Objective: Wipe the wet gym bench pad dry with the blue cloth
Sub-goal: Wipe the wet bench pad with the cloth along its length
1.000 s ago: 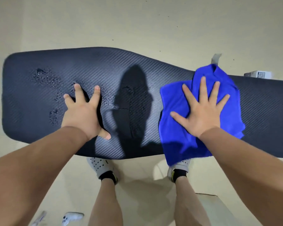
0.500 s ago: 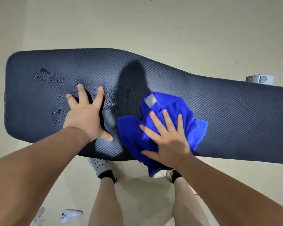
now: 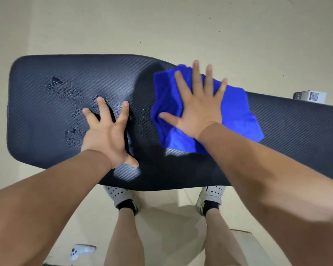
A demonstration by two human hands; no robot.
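Observation:
The dark textured bench pad (image 3: 296, 135) runs across the view from left to right. Water droplets (image 3: 65, 89) bead on its left half, some around my left fingers. My left hand (image 3: 108, 135) lies flat on the pad with fingers spread and nothing in it. The crumpled blue cloth (image 3: 238, 112) sits on the pad's middle, close to the far edge. My right hand (image 3: 196, 106) presses down on the cloth with its palm, fingers spread, slightly blurred.
A beige floor surrounds the bench. A small white box (image 3: 309, 96) stands behind the pad at the right. A white controller (image 3: 81, 250) lies on the floor at lower left. My white shoes (image 3: 119, 194) stand under the near edge.
My right hand first swept the cloth left towards the pad's near edge, then pushed it up and right towards the far edge. My left hand has stayed in place.

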